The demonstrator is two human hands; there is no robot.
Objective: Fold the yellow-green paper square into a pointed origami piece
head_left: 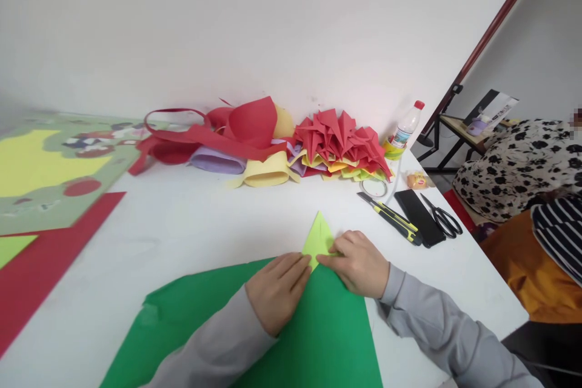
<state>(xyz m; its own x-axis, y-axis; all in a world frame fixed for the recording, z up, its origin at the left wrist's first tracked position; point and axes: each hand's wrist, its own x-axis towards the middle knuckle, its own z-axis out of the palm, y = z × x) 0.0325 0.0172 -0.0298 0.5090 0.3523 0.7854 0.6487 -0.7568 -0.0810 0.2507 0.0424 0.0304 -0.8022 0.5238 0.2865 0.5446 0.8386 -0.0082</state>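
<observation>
A small yellow-green folded paper (319, 236) comes to a point at its top and lies over the upper edge of a large green sheet (318, 339). My left hand (282, 288) is at its lower left edge, with fingers pressed together on the paper and the palm over the green sheet. From the right, my right hand (359, 262) grips the paper's right side, the index finger stretched toward its middle and the other fingers curled. The thumbs are partly hidden.
A utility knife (391, 221), a black phone-like slab (419, 218) and scissors (442, 218) lie to the right. Behind them stand a bottle (407, 127) and red folded-paper pieces (339, 136). A decorated board (68, 176) is at left. A person (531, 170) sits beyond the table's right edge.
</observation>
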